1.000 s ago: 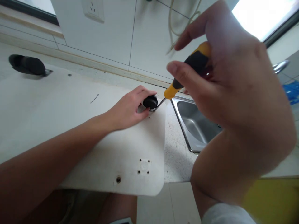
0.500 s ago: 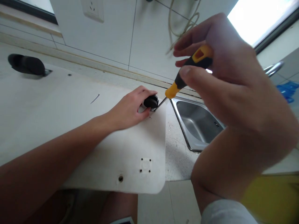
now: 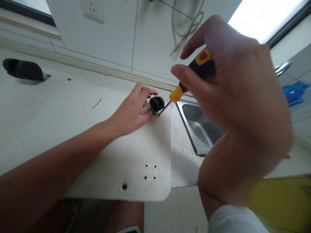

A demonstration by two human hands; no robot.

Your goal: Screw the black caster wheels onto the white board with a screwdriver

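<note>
A yellow-and-black-handled screwdriver with a thin metal shaft (image 3: 178, 93) slants, handle up and to the right, its tip down at the base of a small, round black caster (image 3: 157, 103); the caster stands upon a flat white round-cornered board (image 3: 109, 165), near its right edge; four small dark holes pierce the board's near corner.

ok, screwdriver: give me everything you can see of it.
The screwdriver has a chunky yellow-and-black handle, apparently plastic with rubbery black parts, and a recessed or cut-out slot near its butt end. A thin, silvery, metal-looking shaft runs from the yellow collar. It is slanted, handle up in the right hand, which hides part of it. The tip sits at the base of the black wheel on the board; bit type is too small to tell.
</note>
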